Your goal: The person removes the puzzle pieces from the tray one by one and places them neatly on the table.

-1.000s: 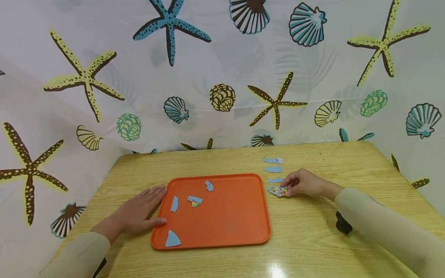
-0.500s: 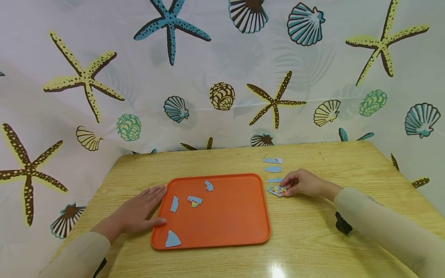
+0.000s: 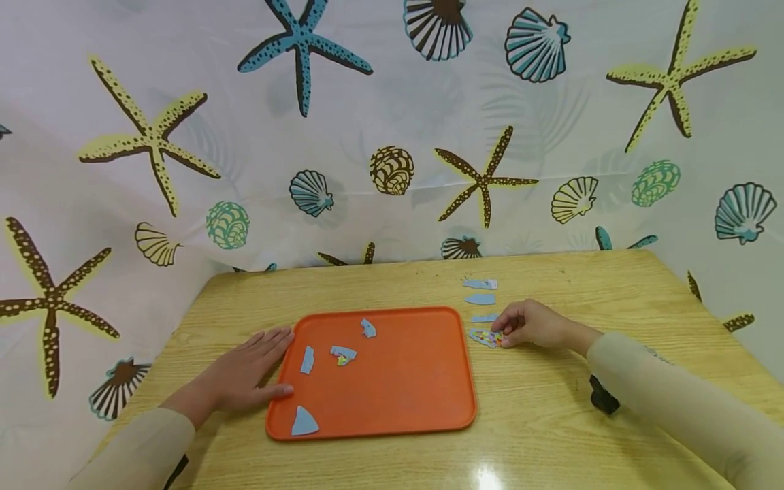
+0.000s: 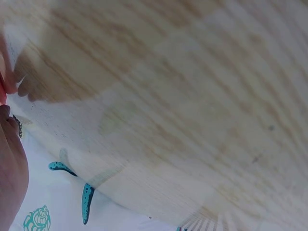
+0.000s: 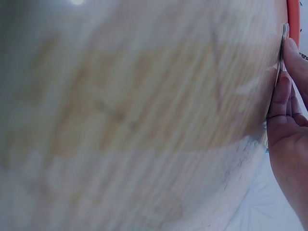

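Multicoloured piece is just right of the orange tray, on or just over the desk, long axis roughly sideways; we see the nearer right hand pinching its right end, left hand flat, fingers extended, at the tray's left rim.

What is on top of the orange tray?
Four blue pieces lie on the orange tray, one with a multicoloured patch. The left hand hides part of the left rim; anything beneath cannot be seen.

White sheeting – perhaps cloth – printed with starfish and shells, behind a wood-grained table catching bright glare
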`<state>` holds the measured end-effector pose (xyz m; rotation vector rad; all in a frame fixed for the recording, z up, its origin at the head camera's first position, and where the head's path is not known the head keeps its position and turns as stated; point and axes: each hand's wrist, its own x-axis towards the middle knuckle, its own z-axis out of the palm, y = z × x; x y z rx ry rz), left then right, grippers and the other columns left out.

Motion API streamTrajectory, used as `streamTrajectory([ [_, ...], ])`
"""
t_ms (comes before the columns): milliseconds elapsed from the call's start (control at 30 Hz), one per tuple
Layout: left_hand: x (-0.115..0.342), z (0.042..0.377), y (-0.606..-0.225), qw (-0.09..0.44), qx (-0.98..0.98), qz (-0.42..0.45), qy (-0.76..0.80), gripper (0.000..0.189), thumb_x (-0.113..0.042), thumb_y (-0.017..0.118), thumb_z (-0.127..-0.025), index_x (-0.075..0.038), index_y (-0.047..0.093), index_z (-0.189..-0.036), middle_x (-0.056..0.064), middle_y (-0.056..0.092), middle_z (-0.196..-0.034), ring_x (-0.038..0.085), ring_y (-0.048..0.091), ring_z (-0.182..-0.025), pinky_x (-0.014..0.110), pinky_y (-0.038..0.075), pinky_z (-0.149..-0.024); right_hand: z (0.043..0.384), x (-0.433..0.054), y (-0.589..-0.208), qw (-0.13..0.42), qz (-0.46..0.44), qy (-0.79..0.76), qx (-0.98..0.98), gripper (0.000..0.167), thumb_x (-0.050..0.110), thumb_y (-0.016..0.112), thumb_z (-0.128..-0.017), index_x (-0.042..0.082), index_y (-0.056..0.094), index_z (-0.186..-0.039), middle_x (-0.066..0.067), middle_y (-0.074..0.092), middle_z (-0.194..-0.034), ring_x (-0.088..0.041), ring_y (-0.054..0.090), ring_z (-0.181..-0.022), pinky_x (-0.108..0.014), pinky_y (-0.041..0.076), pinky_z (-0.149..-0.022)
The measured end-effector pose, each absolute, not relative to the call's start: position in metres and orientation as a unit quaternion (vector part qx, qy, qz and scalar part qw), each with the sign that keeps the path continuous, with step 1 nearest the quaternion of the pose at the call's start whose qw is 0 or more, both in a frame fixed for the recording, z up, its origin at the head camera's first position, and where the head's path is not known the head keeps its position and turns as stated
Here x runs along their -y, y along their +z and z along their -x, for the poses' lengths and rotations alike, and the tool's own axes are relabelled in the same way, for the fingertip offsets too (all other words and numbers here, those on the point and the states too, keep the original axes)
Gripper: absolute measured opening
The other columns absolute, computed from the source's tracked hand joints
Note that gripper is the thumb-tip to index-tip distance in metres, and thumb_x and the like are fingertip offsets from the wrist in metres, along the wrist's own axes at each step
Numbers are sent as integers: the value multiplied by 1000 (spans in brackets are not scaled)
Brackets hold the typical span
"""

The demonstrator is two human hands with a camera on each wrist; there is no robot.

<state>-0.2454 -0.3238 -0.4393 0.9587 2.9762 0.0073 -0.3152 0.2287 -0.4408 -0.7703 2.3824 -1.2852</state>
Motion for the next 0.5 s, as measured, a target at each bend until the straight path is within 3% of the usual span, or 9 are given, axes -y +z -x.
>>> streamTrajectory([
  [500,321,245,-437,19,-954,-299,2,94,-69,44,-91,0,27,-152,14,25,-157,33,21,-144,50,19,-115,313,-228,-438,155,263,-462,-833,25,2,73,-86,-6,68,-109,-13,65,-98,-20,57,-84,-25,51,-71],
])
